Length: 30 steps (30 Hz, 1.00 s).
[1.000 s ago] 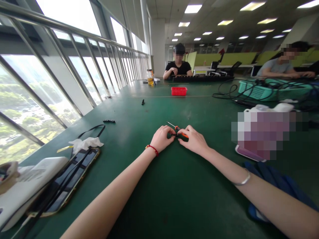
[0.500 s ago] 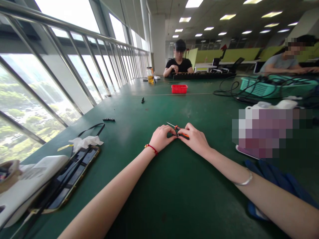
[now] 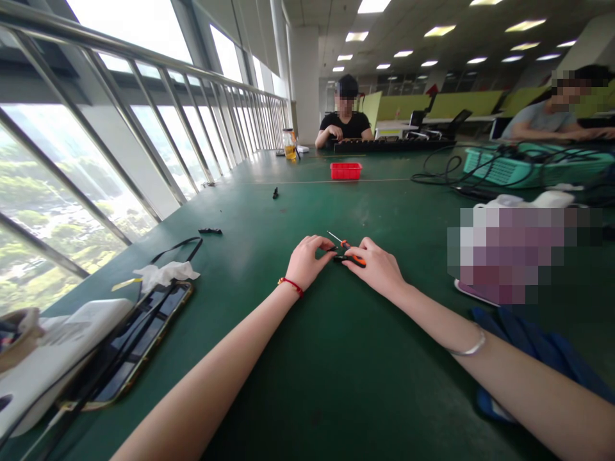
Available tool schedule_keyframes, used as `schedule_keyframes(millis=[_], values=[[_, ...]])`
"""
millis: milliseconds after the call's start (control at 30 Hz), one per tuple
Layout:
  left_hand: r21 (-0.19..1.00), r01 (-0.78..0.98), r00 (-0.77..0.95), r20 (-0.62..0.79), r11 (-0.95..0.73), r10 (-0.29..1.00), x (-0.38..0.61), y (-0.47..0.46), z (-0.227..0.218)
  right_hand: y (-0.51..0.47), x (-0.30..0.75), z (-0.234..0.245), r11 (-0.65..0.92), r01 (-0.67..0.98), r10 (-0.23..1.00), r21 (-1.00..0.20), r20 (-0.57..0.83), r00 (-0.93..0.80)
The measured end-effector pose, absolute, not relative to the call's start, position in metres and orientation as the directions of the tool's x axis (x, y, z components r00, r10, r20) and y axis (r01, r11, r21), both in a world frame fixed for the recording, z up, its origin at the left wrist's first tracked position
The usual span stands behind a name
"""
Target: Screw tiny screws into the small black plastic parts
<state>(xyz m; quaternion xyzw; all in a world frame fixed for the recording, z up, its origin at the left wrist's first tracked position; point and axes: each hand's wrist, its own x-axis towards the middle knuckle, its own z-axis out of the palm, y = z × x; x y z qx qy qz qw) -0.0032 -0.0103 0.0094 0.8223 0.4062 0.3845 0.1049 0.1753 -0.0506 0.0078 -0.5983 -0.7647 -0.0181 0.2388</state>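
Observation:
My right hand (image 3: 377, 264) is closed around a small screwdriver (image 3: 345, 244) with an orange and black handle. Its thin metal shaft points up and to the left, away from me. A small dark piece (image 3: 340, 258) shows at the right fingertips; its kind is too small to tell. Just to the left, my left hand (image 3: 306, 261) pinches a small black part (image 3: 332, 248) between thumb and fingers. The two hands are close together but apart, over the green table (image 3: 307, 358).
A phone (image 3: 139, 346) with cables and a tissue (image 3: 166, 274) lie at left. Small black parts (image 3: 210, 231) and a red tray (image 3: 345, 171) are further out. Blue gloves (image 3: 542, 346) lie by my right forearm. A teal basket (image 3: 500, 169) stands behind; two people sit beyond.
My fingertips have parted slightly, the left hand shifting a little left and up. The small black parts now show separately, and the screwdriver has shifted slightly right.

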Motion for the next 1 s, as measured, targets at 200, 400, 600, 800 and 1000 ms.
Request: schedule_keyframes(millis=[200, 400, 600, 800, 1000], values=[[0.519, 0.635, 0.318, 0.5, -0.573, 0.805, -0.011, -0.005, 0.01, -0.05, 0.176, 0.01, 0.273, 0.929, 0.92, -0.251, 0.35, -0.175], [0.588, 0.639, 0.304, 0.399, -0.496, 0.865, -0.022, -0.013, 0.013, -0.05, 0.18, 0.012, 0.269, 0.914, 0.931, -0.304, 0.326, -0.166], [0.522, 0.605, 0.488, 0.354, -0.602, 0.798, -0.003, -0.03, 0.012, -0.047, 0.188, 0.012, 0.232, 0.899, 0.929, -0.371, 0.359, -0.092], [0.565, 0.649, 0.417, 0.295, -0.509, 0.859, 0.016, -0.024, 0.01, -0.044, 0.195, 0.013, 0.208, 0.89, 0.935, -0.406, 0.349, -0.059], [0.511, 0.749, 0.275, 0.34, -0.422, 0.899, -0.038, -0.036, 0.023, -0.045, 0.194, 0.013, 0.214, 0.892, 0.94, -0.398, 0.331, -0.078]])
